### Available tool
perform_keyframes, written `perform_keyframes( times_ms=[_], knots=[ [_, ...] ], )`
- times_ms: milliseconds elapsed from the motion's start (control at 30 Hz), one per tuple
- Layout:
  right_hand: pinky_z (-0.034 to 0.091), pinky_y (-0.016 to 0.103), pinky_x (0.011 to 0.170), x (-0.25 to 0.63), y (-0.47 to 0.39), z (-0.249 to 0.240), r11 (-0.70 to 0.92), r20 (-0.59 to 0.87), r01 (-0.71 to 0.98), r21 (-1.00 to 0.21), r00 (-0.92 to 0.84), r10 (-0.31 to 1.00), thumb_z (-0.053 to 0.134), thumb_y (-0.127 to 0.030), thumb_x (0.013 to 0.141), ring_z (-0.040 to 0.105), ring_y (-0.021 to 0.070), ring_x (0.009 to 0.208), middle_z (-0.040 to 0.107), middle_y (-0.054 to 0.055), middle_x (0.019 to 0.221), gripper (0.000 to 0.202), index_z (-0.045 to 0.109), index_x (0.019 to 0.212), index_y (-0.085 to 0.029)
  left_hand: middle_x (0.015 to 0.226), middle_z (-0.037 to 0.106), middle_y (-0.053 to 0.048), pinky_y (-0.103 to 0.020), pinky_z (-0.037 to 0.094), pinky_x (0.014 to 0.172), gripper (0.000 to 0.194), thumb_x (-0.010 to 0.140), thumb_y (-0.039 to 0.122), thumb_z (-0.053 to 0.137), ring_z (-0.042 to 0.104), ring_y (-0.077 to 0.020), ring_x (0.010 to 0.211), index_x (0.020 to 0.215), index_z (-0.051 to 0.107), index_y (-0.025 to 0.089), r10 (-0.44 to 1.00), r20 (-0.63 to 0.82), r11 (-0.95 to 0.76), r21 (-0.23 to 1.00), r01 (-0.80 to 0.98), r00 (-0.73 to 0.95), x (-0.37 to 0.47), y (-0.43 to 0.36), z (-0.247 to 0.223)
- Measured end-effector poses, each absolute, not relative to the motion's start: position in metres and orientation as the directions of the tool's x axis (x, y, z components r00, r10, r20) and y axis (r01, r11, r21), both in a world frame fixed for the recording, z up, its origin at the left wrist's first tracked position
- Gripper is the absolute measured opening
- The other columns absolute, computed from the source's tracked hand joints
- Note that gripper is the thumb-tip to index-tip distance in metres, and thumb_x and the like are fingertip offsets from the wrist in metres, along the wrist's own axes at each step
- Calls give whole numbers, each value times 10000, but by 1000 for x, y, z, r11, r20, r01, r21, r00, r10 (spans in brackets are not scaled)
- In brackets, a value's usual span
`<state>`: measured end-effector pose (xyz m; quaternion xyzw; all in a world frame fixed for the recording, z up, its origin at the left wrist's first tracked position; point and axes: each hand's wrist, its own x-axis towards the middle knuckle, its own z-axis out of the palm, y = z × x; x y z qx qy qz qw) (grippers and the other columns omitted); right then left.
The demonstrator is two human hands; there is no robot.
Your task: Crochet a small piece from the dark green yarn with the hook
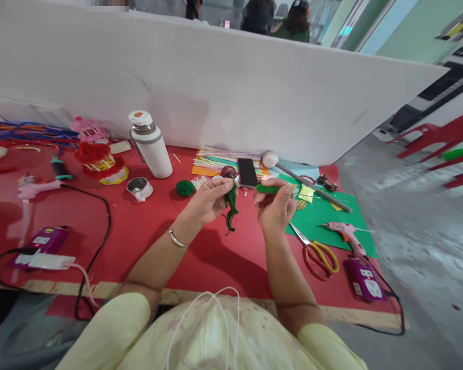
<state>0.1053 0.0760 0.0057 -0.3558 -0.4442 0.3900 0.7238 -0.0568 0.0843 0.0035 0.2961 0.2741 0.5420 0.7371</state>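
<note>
Two hands are raised over a smooth red tabletop [224,262], just apart from each other. The left hand [211,199] has thumb and fingers pinched on a yarn piece [231,201], dark green, fuzzy and narrow, whose loose strands dangle below the fingertips. The right hand [275,205] is curled around a green handle [267,189], smooth and rounded, pointing toward the yarn piece. A metal bangle [177,237] circles the left wrist.

Beyond the left hand sits a round green ball [184,188] of wound yarn; a multicoloured ball [228,172] lies near a flat, glossy black phone [248,172]. Further left stand a white cylindrical flask [152,149], with an orange mark on its lid, and a cup [139,189] with a shiny metal inside.

At right, scissors [317,257] with one red and one yellow loop lie partly on a flat green sheet [334,218], near a pink plastic glue gun [345,234]. Beside that, a purple box [364,280] carries pale labels, too blurred to read.
</note>
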Motion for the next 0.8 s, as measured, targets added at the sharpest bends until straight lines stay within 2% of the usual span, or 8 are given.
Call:
perform_keyframes(
  times_ms=[500,800],
  knots=[
    [381,221,428,106,76,2,487,424,-196,-851,289,858,545,-757,969,557,103,444,596,-56,542,559,711,894,-229,703,689,4,-173,508,587,336,639,349,1006,621,-75,622,772,776,143,978,-45,169,752,-637,205,-57,88,3],
    [375,226,423,104,77,2,480,416,-188,-857,299,859,532,-784,956,550,107,440,590,-57,535,587,703,892,-227,695,699,8,-190,506,588,334,628,319,1006,631,-86,615,775,763,145,979,-62,173,748,-641,192,-57,88,4]
  ],
)
